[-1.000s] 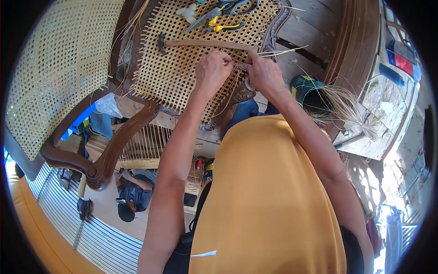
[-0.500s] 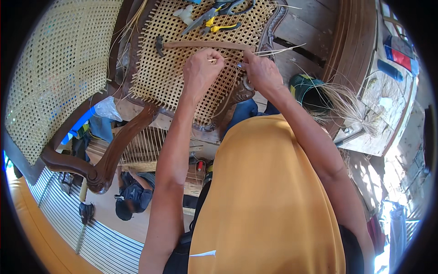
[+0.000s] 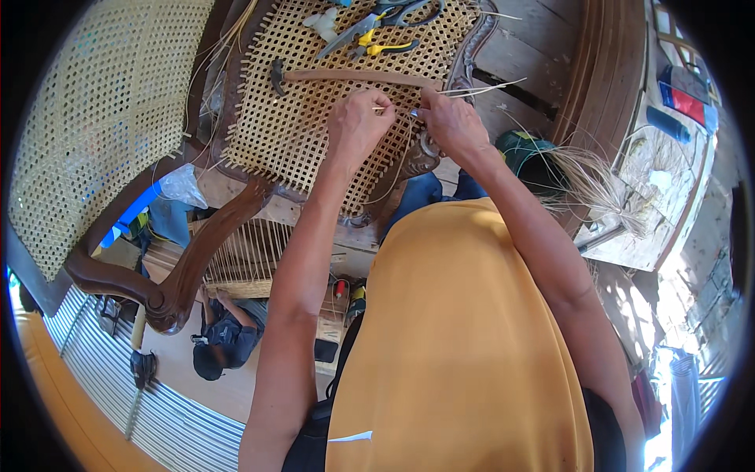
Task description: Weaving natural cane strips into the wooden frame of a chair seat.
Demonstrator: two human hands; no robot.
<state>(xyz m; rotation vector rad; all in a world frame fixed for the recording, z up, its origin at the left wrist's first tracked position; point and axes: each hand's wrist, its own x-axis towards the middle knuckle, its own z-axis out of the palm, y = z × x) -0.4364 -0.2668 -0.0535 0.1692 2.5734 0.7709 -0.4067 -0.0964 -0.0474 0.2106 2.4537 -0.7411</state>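
Under both hands lies a woven cane panel (image 3: 267,126) in a carved dark wooden frame (image 3: 464,59). My left hand (image 3: 358,126) is closed in a pinch, with a bit of pale cane strand showing at its fingertips. Close to the frame's right edge, my right hand (image 3: 456,124) is closed too. A small shiny tip shows at its fingers; what it belongs to is hidden. Pale cane strands (image 3: 491,86) stick out to the right beyond that hand. Just past the hands, a hammer (image 3: 354,75) with a wooden handle rests across the weave.
Yellow-handled pliers (image 3: 385,49) and scissors (image 3: 413,12) lie at the panel's far end. Loose strands spill from a dark green container (image 3: 527,157) on the right. Another caned panel (image 3: 102,118) stands left, above a curved wooden leg (image 3: 212,252). A person (image 3: 224,342) works at lower left.
My left hand has shifted slightly right, toward my right hand, still pinched. My right hand has hardly moved. The view has tilted a little.
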